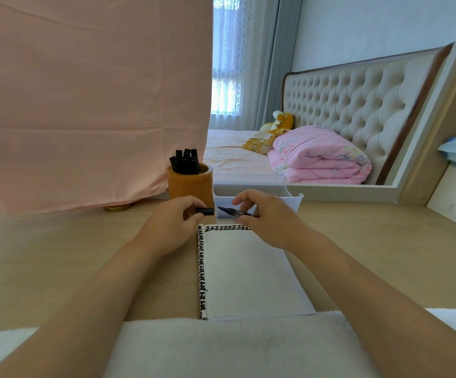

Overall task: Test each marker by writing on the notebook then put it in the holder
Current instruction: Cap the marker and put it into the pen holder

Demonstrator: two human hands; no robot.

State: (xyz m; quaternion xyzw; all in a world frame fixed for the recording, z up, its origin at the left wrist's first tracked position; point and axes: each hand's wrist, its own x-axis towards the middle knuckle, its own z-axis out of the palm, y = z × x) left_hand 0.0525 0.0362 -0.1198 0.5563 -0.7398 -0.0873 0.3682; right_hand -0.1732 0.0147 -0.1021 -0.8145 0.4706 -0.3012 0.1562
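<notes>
- A black cap (205,211) is pinched in the curled fingers of the left hand (171,227), just beyond the notebook's far edge.
- An uncapped marker (236,212) is gripped by the right hand (267,222), its tip pointed at the cap, with a small gap between them.
- The notebook (248,271) is laid open at the near edge of the table (58,255), with black marks along its top and left margins.
- The holder (190,186), filled with black markers (186,162), is set toward the far edge, just beside a white tray (295,200).

The scene is viewed by one wide-angle camera worn on the head, pointed forward and down over the desk (44,241). The desk's near part is seen from close above; a bed (229,159) is taken in far right.
</notes>
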